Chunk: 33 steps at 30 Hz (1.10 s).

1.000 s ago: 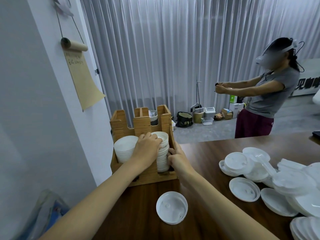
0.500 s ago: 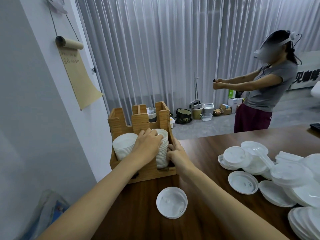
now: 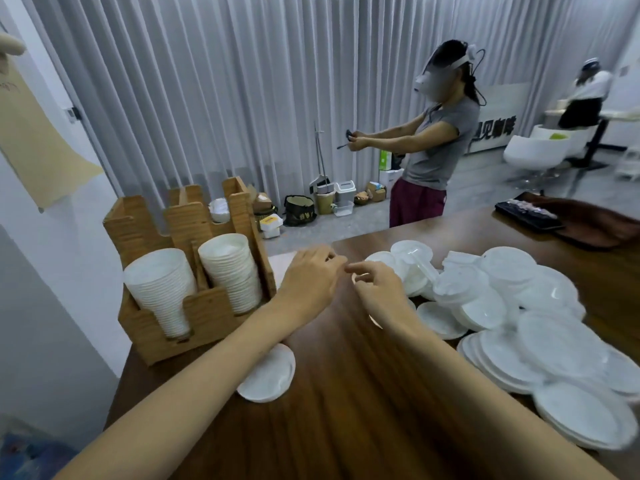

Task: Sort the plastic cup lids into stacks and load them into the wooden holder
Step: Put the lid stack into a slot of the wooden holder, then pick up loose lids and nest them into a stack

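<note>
Your left hand (image 3: 311, 282) hangs over the surface (image 3: 346, 427) with its fingers (image 3: 327, 259) loosely curled and nothing in them. Your right hand (image 3: 379, 292), just beside it at three o'clock, has its fingers (image 3: 358, 269) bent inward; a sliver of white shows at its edge, but you cannot tell whether they pinch a lid or only cover one. At three o'clock from that hand lies the loose pile of lids (image 3: 502, 299), overlapping and mixed in size, the nearest ones right by your wrist. A single lid (image 3: 268, 377) lies at six o'clock, partly under your left forearm. At nine o'clock stands the wooden holder (image 3: 149, 233), with two stacks (image 3: 230, 271) leaning in its front slots. Expect the lids to be very light, thin and springy, and probably slick, so they may slide or cling together when nested. Take each by its rim, thumb above and fingers beneath, rather than pressing the flat middle. Square a stack by its sides before you lift it.
</note>
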{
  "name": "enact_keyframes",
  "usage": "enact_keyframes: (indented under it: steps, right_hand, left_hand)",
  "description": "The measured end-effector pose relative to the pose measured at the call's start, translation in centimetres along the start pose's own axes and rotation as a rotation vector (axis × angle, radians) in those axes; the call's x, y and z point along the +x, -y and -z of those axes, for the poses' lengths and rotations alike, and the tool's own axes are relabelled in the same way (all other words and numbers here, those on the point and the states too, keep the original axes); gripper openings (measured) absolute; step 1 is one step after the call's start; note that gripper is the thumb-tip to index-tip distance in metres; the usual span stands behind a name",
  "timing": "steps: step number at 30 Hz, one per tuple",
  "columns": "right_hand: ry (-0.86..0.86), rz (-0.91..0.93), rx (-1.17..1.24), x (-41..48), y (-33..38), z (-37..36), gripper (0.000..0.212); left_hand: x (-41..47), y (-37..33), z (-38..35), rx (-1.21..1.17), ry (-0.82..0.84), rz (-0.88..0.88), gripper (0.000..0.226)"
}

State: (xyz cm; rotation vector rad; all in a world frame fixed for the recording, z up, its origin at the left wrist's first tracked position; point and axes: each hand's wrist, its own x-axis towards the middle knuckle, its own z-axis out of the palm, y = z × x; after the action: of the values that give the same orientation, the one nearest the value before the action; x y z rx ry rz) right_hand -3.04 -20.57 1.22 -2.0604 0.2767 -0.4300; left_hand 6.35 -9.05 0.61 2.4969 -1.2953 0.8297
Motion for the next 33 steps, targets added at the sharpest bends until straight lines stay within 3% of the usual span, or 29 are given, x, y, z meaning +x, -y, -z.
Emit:
enact_keyframes:
  steps: [8,13,16,18,24,33]
  right_hand:
    - [-0.403,-0.030,-0.358,-5.3,-4.9,12.8,0.032]
    - [-0.684,-0.304,-0.450,-10.2,-10.3,19.5,0.032]
    - [-0.631,-0.500,-0.345,-11.7,-12.5,20.0,0.047]
    - [-0.564,-0.535,-0.226,-11.8,-13.6,19.3,0.055]
    - [-0.500,-0.510,-0.106,-10.4,-14.8,16.2,0.069]
    - [-0.325,-0.346,-0.162,-8.5,-12.3,9.3,0.055]
  left_hand:
    - [4.6,-11.8,-4.8,-0.330,-0.018,-0.214,0.025]
    - [4.8,-20.0,-6.2,-0.509,-0.002,-0.415,0.046]
    - [4.5,-22.5,-6.7,-0.571,0.081,-0.520,0.052]
    - [4.1,-23.2,-7.1,-0.573,0.124,-0.568,0.056]
    - [2.3,-20.4,-7.7,-0.489,0.140,-0.577,0.052]
    - [-1.7,-13.2,-6.8,-0.449,0.085,-0.430,0.034]
